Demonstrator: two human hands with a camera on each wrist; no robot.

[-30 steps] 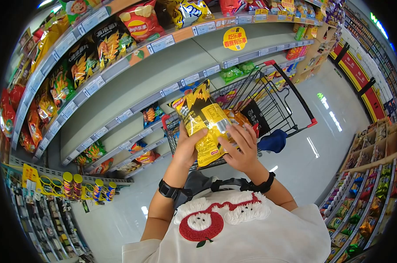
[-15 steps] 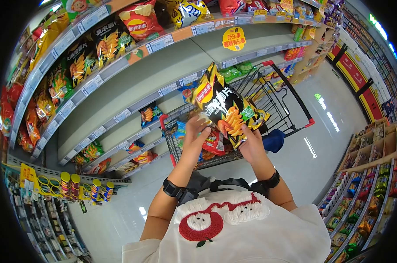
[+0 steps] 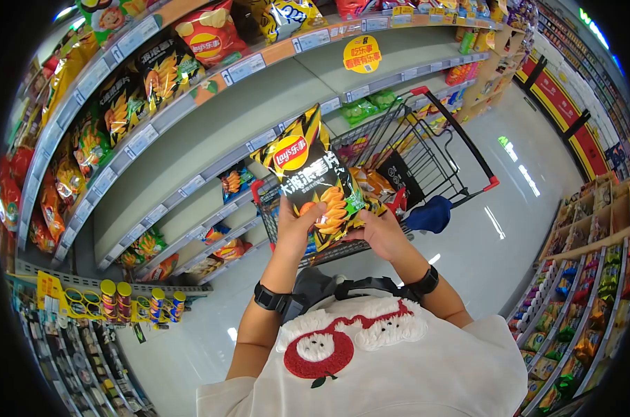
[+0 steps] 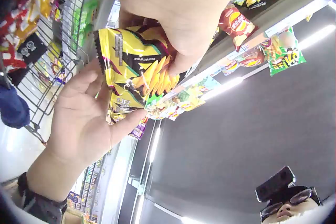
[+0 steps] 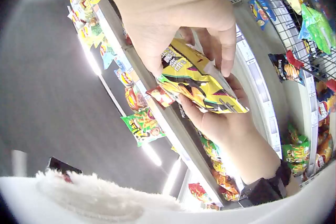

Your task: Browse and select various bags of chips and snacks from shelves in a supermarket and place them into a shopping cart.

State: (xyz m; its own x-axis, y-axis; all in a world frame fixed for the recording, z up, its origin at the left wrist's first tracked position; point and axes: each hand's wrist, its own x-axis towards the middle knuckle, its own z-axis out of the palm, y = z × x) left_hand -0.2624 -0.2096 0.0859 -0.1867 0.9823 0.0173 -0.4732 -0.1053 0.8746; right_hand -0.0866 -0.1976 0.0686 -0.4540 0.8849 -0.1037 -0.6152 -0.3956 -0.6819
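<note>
A black and yellow bag of Lay's potato chips [image 3: 302, 165] is held up in front of the body, its printed front turned upward. My left hand [image 3: 293, 228] grips the bag's lower left side, the thumb lying across the front. On the lower right corner, my right hand [image 3: 386, 238] pinches the bag between thumb and fingers. The left wrist view shows the bag [image 4: 142, 71] from its lower end, with the right hand [image 4: 79, 124] beside it. In the right wrist view the left hand [image 5: 226, 124] holds the bag's far side.
Behind the bag stands a black wire shopping cart [image 3: 440, 153] with snack bags inside and a blue item [image 3: 430, 214] at its side. Curved shelves [image 3: 211, 132] run along the left and front, with more chip bags [image 3: 165, 69]. Snack racks [image 3: 572, 326] stand at the right.
The bag has been turned from its yellow back to its black front, then shifted left and straightened. The right hand has moved from the back panel to the lower right corner.
</note>
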